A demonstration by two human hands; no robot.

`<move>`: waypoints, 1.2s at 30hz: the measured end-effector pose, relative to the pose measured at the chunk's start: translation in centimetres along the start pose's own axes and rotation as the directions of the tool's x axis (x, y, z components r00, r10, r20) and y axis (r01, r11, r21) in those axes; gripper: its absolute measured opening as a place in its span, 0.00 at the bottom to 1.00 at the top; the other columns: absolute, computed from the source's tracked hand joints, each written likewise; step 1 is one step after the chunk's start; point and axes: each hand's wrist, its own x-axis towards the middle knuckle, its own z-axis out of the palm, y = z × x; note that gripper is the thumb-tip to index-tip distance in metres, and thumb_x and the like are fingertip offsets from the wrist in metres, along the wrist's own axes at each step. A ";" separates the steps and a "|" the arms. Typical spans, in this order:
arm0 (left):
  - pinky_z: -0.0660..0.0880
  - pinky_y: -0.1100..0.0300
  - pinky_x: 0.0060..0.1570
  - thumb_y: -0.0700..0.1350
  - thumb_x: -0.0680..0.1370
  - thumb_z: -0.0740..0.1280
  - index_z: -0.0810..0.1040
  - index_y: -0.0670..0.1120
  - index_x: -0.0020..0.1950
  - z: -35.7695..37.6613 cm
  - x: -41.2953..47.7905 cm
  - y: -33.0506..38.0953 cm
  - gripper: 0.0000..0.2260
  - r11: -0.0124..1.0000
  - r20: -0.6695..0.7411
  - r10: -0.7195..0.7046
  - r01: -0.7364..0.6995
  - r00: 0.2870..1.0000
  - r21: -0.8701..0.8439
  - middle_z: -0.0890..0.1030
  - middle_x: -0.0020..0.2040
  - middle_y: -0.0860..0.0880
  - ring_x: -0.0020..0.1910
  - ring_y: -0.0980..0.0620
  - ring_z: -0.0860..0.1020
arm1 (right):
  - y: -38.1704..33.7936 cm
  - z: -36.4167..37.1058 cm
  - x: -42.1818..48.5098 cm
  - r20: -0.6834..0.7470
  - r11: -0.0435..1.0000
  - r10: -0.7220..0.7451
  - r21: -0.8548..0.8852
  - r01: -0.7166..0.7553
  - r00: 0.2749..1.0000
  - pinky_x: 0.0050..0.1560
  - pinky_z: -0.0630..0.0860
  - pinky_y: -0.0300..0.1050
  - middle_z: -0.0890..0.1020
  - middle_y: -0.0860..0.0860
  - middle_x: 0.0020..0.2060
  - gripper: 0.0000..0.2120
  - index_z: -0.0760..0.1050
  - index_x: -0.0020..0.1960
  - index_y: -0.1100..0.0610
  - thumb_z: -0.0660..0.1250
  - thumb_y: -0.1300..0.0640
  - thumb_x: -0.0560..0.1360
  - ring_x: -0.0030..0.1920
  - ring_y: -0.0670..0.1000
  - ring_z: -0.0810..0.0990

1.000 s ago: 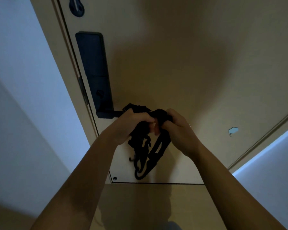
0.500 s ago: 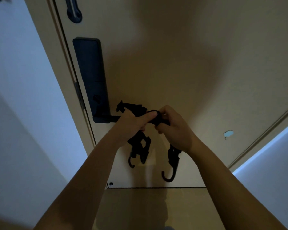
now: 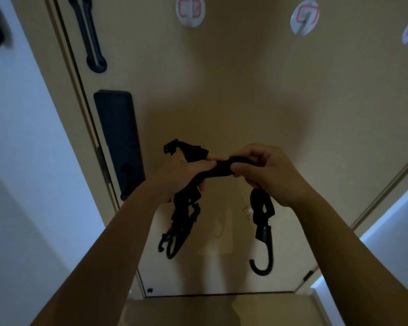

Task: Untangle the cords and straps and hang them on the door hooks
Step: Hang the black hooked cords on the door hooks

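Head view, editor asks: what fills the picture, and what has changed?

Photographer: A beige door, with a dark lock plate at 9 o'clock. A second ago the black cords were one clump squeezed between both hands. Now the hands have drawn apart. The view has also tipped up, bringing three round door hooks into sight from 12 to 2 o'clock.

Editor: The grips?

Photographer: The left hand, just left of centre, has its fingers curled round the tangled bundle, which dangles toward 7 o'clock. The right hand, just right of centre, pinches the loose cord between thumb and bent fingers. A short length of it bridges the two hands.

Editor: And for the job?

Photographer: That cord has come free of the clump and hangs by itself below the right hand, its end hook at 5 o'clock. It looks nearly ready to lift to a door hook, though its other end still appears to run into the left hand's bundle. The untangling there is not yet done.
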 end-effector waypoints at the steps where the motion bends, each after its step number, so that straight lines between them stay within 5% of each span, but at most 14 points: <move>1: 0.77 0.55 0.29 0.51 0.76 0.64 0.80 0.50 0.42 0.2 0.5 0.8 0.08 0.999 -0.008 0.024 -0.024 1.000 0.032 0.78 0.24 0.50 0.22 0.51 0.75 | -0.4 -0.6 0.5 -0.035 0.998 -0.028 -0.061 0.026 0.999 0.25 0.65 0.35 0.77 0.51 0.29 0.03 0.78 0.45 0.59 0.67 0.64 0.73 0.23 0.43 0.69; 4: 0.78 0.49 0.37 0.55 0.72 0.66 0.80 0.53 0.43 1.3 2.4 3.3 0.07 0.981 -0.042 0.153 -0.147 0.987 0.128 0.80 0.27 0.53 0.29 0.51 0.78 | -2.1 -2.6 2.3 -0.119 0.977 -0.129 -0.187 0.105 0.985 0.28 0.67 0.39 0.77 0.49 0.30 0.02 0.77 0.45 0.56 0.66 0.62 0.74 0.25 0.44 0.70; 8: 0.72 0.60 0.32 0.47 0.78 0.63 0.78 0.50 0.53 3.0 6.1 7.3 0.06 0.911 -0.152 0.371 -0.328 0.916 0.251 0.75 0.30 0.52 0.28 0.57 0.73 | -5.1 -6.0 4.9 -0.155 0.944 -0.266 -0.244 0.224 0.952 0.31 0.67 0.39 0.77 0.48 0.31 0.02 0.76 0.46 0.59 0.64 0.63 0.75 0.25 0.41 0.70; 12: 0.67 0.76 0.32 0.38 0.79 0.60 0.77 0.49 0.54 4.3 9.2 12.9 0.09 0.842 -0.205 0.531 -0.486 0.822 0.233 0.76 0.29 0.64 0.30 0.69 0.74 | -8.5 -10.2 6.9 -0.144 0.916 -0.387 -0.172 0.362 0.911 0.27 0.66 0.31 0.75 0.49 0.29 0.02 0.75 0.45 0.59 0.64 0.61 0.76 0.23 0.40 0.70; 18: 0.73 0.73 0.45 0.33 0.76 0.64 0.78 0.40 0.56 5.1 14.2 21.2 0.10 0.726 -0.266 0.687 -0.650 0.676 0.225 0.80 0.45 0.53 0.43 0.66 0.79 | -13.7 -17.4 10.7 -0.160 0.884 -0.468 -0.078 0.461 0.869 0.23 0.65 0.32 0.77 0.50 0.28 0.05 0.76 0.44 0.56 0.62 0.63 0.76 0.21 0.41 0.68; 25: 0.74 0.57 0.43 0.37 0.72 0.70 0.81 0.48 0.46 3.5 18.9 30.3 0.07 0.688 -0.336 0.722 -0.682 0.605 0.248 0.82 0.42 0.45 0.41 0.47 0.77 | -21.3 -23.9 15.3 -0.064 0.730 -0.644 -0.350 0.587 0.762 0.27 0.67 0.34 0.76 0.52 0.30 0.05 0.78 0.43 0.57 0.65 0.64 0.75 0.22 0.42 0.69; 31: 0.69 0.68 0.29 0.41 0.72 0.71 0.82 0.44 0.48 2.3 21.8 36.6 0.07 0.646 -0.306 0.763 -0.672 0.569 0.363 0.79 0.29 0.51 0.27 0.58 0.72 | -25.7 -27.2 18.6 -0.068 0.604 -0.753 -0.467 0.646 0.655 0.27 0.67 0.31 0.75 0.50 0.28 0.04 0.79 0.47 0.61 0.66 0.65 0.74 0.22 0.38 0.70; 36: 0.69 0.71 0.26 0.40 0.73 0.70 0.81 0.43 0.47 1.7 24.1 41.5 0.04 0.549 -0.347 0.831 -0.743 0.435 0.383 0.75 0.20 0.58 0.22 0.63 0.72 | -29.7 -29.7 21.0 -0.075 0.520 -0.822 -0.505 0.689 0.565 0.26 0.67 0.32 0.75 0.51 0.27 0.02 0.79 0.45 0.62 0.68 0.64 0.73 0.22 0.41 0.69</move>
